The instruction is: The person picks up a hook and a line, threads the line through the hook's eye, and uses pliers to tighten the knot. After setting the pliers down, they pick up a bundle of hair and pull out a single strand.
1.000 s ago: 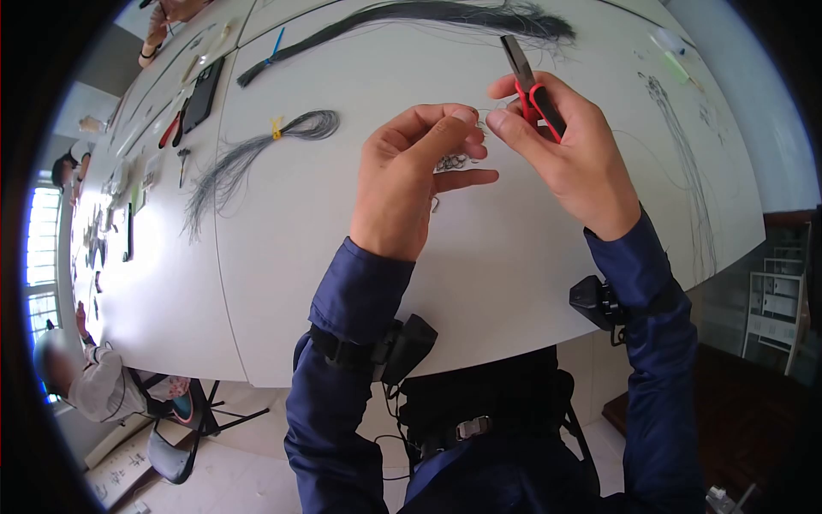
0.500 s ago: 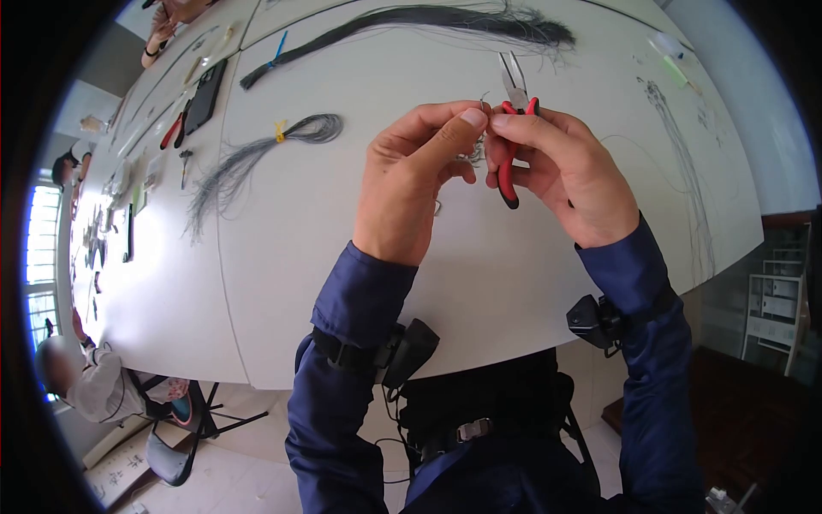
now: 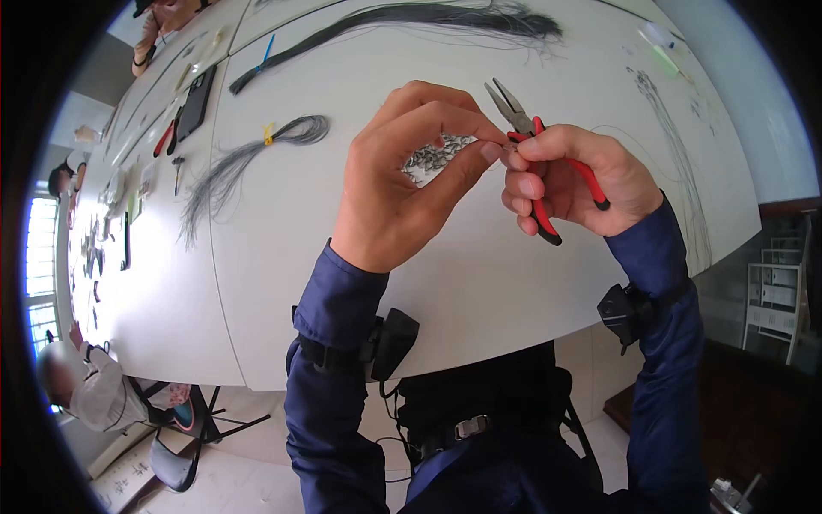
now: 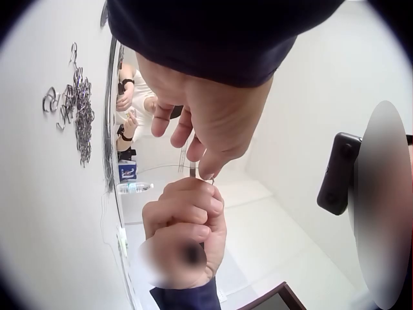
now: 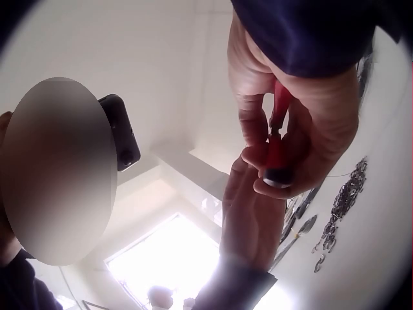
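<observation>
In the head view my left hand (image 3: 394,184) pinches a tiny piece between thumb and forefinger, right up against the right fingertips. It looks like a small metal hook (image 4: 212,181) in the left wrist view, mostly covered by the fingers. My right hand (image 3: 591,167) holds pliers (image 3: 511,110) with red-and-black handles in the palm. Their parted metal tips point away, up and left, beyond the meeting fingers. Behind the left hand lies a heap of small metal hooks (image 3: 435,158) on the white table, partly hidden in the head view.
A long dark wire bundle (image 3: 385,19) lies along the far side of the table (image 3: 282,283). Left of my hands is a shorter bundle (image 3: 244,147) tied in yellow. Beyond it are other pliers (image 3: 168,133) and a black phone (image 3: 199,96). Loose strands (image 3: 672,137) lie at the right.
The right hand has turned the pliers, and their tips have parted. Both hands now meet fingertip to fingertip, a little lower, and the left hand has opened into an arch showing the heap.
</observation>
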`<state>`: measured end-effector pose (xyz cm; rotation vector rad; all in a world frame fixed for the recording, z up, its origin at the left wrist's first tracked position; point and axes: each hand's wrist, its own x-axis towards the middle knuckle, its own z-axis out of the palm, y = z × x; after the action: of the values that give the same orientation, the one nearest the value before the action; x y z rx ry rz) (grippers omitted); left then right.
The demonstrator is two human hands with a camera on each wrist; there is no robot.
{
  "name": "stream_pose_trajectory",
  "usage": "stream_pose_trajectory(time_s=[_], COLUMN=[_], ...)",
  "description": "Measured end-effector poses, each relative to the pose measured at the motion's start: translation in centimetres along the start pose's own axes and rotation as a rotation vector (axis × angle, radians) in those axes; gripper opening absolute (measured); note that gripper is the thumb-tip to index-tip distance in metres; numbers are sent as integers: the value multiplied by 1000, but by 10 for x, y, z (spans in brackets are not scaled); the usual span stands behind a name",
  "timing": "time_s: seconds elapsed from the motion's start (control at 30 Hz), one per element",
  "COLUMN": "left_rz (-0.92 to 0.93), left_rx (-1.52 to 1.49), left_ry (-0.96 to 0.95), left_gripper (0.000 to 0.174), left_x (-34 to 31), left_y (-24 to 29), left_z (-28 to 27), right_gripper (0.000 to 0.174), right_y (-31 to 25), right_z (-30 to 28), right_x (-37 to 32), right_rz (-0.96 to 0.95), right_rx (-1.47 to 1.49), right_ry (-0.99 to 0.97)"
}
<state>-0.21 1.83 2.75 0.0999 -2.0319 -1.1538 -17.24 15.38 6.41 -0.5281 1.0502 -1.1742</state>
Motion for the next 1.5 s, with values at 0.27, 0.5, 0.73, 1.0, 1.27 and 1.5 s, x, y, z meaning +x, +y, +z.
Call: stream_pose_trajectory(time_s=[0.27, 0.5, 0.73, 1.0, 1.27, 1.5], left_rz=[-106, -146, -167, -178, -210, -357], left_rx=[56, 72, 65, 69, 5, -234], left_ry=[70, 106, 106, 103, 103, 113], left_gripper=[5, 7, 7, 7, 9, 12], left_x=[-2, -4, -3, -3, -4, -5], left_y=[1, 0, 0, 1, -3, 1], left_z=[-2, -2, -1, 0, 1, 10], right_gripper=[36, 22, 24, 26, 24, 20], right_y=[18, 29, 30, 30, 29, 22], right_z=[12, 13, 14, 17, 23, 27], right_x=[-8, -3, -1, -3, -5, 3], right_rz=[-645, -862, -882, -848, -652, -688], right_rx=[-1162, -1461, -1453, -1444, -1042, -765], right_ry=[530, 602, 612, 615, 604, 504])
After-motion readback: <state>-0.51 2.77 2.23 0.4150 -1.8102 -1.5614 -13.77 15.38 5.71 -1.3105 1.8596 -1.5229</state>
